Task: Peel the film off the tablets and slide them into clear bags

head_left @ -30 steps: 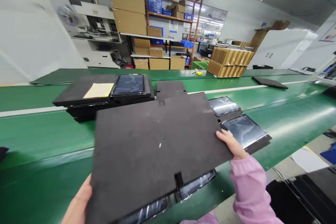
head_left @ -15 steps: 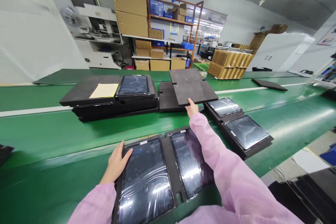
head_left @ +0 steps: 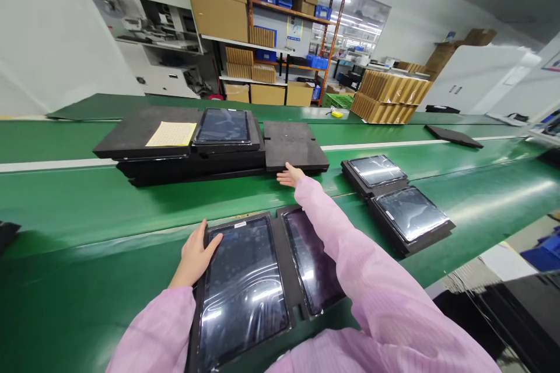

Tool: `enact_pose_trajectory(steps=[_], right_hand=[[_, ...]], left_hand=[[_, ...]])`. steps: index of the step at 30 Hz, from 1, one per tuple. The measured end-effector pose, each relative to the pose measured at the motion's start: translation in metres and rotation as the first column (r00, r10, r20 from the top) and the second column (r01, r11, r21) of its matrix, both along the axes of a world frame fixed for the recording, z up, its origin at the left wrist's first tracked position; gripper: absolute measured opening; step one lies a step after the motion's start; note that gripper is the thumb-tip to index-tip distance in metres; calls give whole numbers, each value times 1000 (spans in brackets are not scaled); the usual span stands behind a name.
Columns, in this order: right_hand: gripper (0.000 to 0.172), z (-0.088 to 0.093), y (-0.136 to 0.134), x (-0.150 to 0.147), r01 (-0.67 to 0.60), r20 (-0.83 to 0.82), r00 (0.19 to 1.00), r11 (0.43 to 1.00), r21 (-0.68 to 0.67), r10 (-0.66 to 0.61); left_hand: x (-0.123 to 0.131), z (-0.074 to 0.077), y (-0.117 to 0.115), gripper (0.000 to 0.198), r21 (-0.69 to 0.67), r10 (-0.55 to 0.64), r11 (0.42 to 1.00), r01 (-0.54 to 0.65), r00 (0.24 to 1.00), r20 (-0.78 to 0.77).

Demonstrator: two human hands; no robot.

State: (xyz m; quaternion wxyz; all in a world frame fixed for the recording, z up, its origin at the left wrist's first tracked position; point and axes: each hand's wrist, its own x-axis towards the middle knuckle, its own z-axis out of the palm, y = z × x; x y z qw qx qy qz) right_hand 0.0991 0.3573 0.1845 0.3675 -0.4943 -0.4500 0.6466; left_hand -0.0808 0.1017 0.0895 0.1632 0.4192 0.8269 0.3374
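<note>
Green bench (head_left: pixel 96 201): left grip (head_left: pixel 195 256) spread against tablet (head_left: pixel 242 288), right grip (head_left: pixel 291 176) splayed empty at board (head_left: pixel 291 144).

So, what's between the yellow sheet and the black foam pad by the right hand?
A dark screen in a black foam tray lies between the yellow sheet and the foam pad by the right hand, as the head view shows.

Right sleeve (head_left: pixel 354 245) hides part of screen (head_left: pixel 306 259) beneath. Black tray (head_left: pixel 283 250) cut off at bottom edge. Dark piece (head_left: pixel 7 234) cut by left edge. Print on yellow sheet (head_left: pixel 171 134) too small to read.
</note>
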Motion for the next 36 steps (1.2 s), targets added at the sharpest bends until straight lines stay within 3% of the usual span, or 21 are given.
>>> enact_pose_trajectory(steps=[3,6,11,15,19,21,23,26,29,36], right_hand=[[33,-3,-12,33,-138,286,952,988,71,113],[30,0,-25,74,-297,543,820,946,129,183],[26,2,-65,113,-581,814,554,782,226,176],[41,-10,-120,109,-782,890,407,582,223,205],[61,-22,-176,113,-903,901,308,392,175,307],[61,-25,-195,124,-931,888,285,323,168,360],[62,-27,-207,136,-940,869,292,288,183,399],[62,-33,-215,152,-927,832,348,293,236,431],[58,-42,-216,160,-888,782,441,341,309,440],[32,-64,-212,164,-683,605,710,560,469,360]], left_hand=[[0,3,-1,80,-12,-3,1000,3,1000,-5],[4,11,-2,80,-21,6,1000,-7,999,-50],[35,32,-16,71,-208,-13,977,-37,972,-234],[74,37,-63,63,-299,-234,945,131,911,-341],[95,32,-129,67,-319,-510,846,428,823,-250],[95,27,-153,69,-303,-527,836,456,821,-218],[91,22,-166,60,-255,-479,869,424,852,-213],[84,17,-169,39,-155,-411,909,386,891,-192],[79,19,-165,40,-92,-399,917,389,906,-146],[82,31,-158,64,9,-344,938,346,937,-61]])
